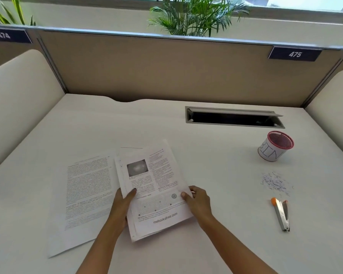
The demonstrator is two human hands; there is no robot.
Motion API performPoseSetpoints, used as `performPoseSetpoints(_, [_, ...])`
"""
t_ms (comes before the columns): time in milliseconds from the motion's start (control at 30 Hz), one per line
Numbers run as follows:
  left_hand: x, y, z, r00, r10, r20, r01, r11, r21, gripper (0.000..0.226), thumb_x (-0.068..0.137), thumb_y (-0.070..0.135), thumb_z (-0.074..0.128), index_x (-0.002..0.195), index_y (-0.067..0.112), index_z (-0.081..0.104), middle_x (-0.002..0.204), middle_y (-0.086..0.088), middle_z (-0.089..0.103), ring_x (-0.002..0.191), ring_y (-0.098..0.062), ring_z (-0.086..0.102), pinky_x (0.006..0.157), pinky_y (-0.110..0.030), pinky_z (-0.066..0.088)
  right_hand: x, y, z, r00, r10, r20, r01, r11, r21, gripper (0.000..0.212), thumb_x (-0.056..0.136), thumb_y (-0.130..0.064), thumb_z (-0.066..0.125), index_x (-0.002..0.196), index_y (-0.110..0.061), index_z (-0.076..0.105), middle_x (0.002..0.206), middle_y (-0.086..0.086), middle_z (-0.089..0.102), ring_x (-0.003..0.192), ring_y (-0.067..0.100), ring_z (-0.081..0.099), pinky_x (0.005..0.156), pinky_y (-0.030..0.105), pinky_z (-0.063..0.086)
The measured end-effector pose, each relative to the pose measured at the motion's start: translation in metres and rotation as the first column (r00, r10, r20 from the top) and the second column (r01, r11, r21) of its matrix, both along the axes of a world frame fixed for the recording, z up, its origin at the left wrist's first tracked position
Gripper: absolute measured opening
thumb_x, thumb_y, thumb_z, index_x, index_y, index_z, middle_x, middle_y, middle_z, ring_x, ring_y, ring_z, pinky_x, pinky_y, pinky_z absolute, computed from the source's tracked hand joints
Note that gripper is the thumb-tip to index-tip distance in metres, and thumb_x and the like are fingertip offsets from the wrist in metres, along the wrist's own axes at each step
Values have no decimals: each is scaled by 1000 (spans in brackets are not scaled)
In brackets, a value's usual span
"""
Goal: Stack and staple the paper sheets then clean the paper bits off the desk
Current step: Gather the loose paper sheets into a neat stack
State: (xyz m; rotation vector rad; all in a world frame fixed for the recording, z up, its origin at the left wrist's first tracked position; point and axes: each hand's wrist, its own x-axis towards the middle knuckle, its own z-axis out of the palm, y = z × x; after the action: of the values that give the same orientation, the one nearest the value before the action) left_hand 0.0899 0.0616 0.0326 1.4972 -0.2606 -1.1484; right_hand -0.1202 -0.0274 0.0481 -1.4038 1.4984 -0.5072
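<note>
A loose stack of printed sheets (156, 175) lies tilted near the middle of the white desk (216, 165). My left hand (123, 202) grips its left edge with the thumb on top. My right hand (196, 198) pinches the right edge, thumb on the top page. A single printed sheet (83, 194) lies flat to the left, partly under the stack. Small paper bits (275, 182) are scattered at the right. A white stapler with an orange tip (281, 213) lies below them, its jaws slightly apart.
A red mesh cup wrapped in paper marked BIN (274, 146) stands at the right rear. A cable slot (234, 117) with its lid raised sits in the desk's back. Padded dividers close the left, right and back sides.
</note>
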Motion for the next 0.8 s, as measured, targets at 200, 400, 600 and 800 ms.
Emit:
performPoseSetpoints(200, [-8,0,2,976,-20,215,23,1000,-9,56,90,1,61,139,17,38,126,-4,56,116,-25,55,103,-49,44,5,-2,-2,993,81,-84,-84,996,-41,27,89,-20,63,113,-8,64,106,5,70,92,18,64,70,20,44])
performPoseSetpoints(400, [-9,2,8,973,-30,230,56,993,-107,51,90,4,61,131,29,42,122,3,60,110,-16,59,96,-40,48,2,-5,2,960,-63,-272,-6,969,-246,39,88,-31,65,121,-16,52,114,1,55,107,21,52,89,32,42])
performPoseSetpoints(600, [-4,6,12,987,-130,91,142,978,-150,61,80,21,70,135,29,45,123,4,65,110,-17,65,87,-36,56,-10,-17,8,966,14,256,-53,988,147,32,85,-23,70,114,-13,63,107,3,71,93,20,70,86,39,56])
performPoseSetpoints(800, [20,9,12,994,75,80,-75,997,-1,36,92,7,61,125,19,51,111,-8,68,87,-26,68,67,-32,59,-17,-20,-2,976,-31,217,26,999,28,24,81,-18,71,105,-21,69,96,-2,75,86,21,72,82,46,58])
